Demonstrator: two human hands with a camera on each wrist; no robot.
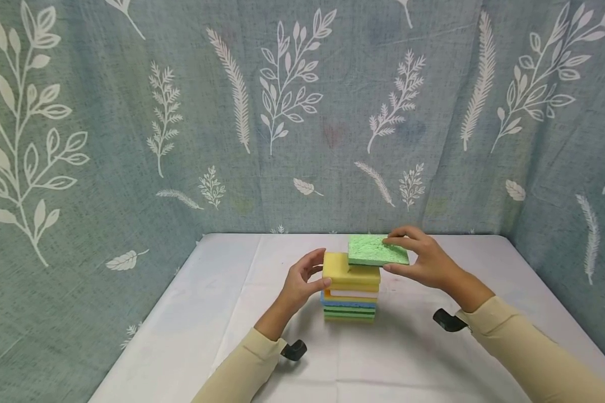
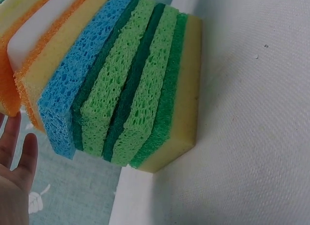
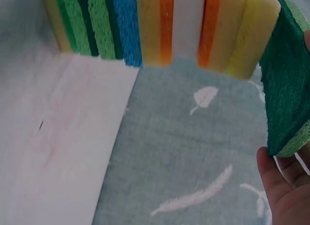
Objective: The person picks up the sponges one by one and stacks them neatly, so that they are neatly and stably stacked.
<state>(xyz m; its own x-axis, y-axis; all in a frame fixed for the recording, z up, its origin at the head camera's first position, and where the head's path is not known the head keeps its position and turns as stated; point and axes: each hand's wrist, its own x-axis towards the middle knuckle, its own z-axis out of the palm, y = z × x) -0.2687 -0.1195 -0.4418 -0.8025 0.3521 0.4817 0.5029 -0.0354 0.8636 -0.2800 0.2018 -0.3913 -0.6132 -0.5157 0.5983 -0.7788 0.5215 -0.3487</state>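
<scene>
In the head view, a stack of sponges [image 1: 350, 300] stands on the white-covered table with a yellow sponge [image 1: 336, 268] on top. My left hand [image 1: 300, 281] holds the upper left side of the stack, thumb by the near corner and fingers by the far one. Over the stack's top right, my right hand [image 1: 423, 259] grips a green sponge [image 1: 372, 249] by its right end, thumb on the near edge. Its dark green scouring side [image 3: 290, 80] faces down toward the yellow sponge. Lower layers show blue [image 2: 87, 65], green, and white [image 3: 187, 26] between orange layers.
The white table cover [image 1: 206, 302] has its far edge just behind the stack. Grey-blue cloth [image 1: 302, 140] with white leaf prints hangs at the back and both sides. Black wrist mounts [image 1: 448, 320] stick out below the cream sleeves [image 1: 247, 364].
</scene>
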